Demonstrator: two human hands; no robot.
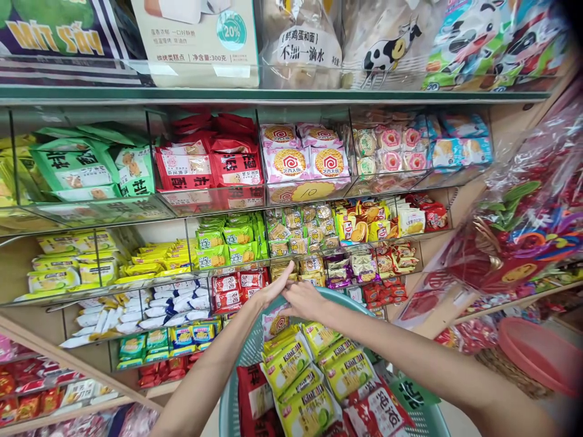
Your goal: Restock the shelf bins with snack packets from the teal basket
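Note:
My left hand (274, 292) reaches forward over the far rim of a teal plastic basket (230, 394), fingers stretched toward the shelf. My right hand (304, 300) meets it from the right. Its fingers overlap the left fingertips and its thumb is apart; nothing shows clearly between them. Just below lies a pink-wrapped round cracker pack (274, 323), close to the right thumb; whether they touch I cannot tell. Inside the basket are several yellow lemon snack packs (307, 403), a red and white pack (380, 413), a dark red pack (255, 394) and a green pack (412, 391).
Tiered shelves with clear dividers stand ahead. Green bags (75, 164), red bags (209, 167) and pink cracker packs (307, 161) fill the upper tier. Small wrapped snacks (300, 227) lie lower. At right hang plastic-wrapped goods (505, 243), above a pink basket (542, 352).

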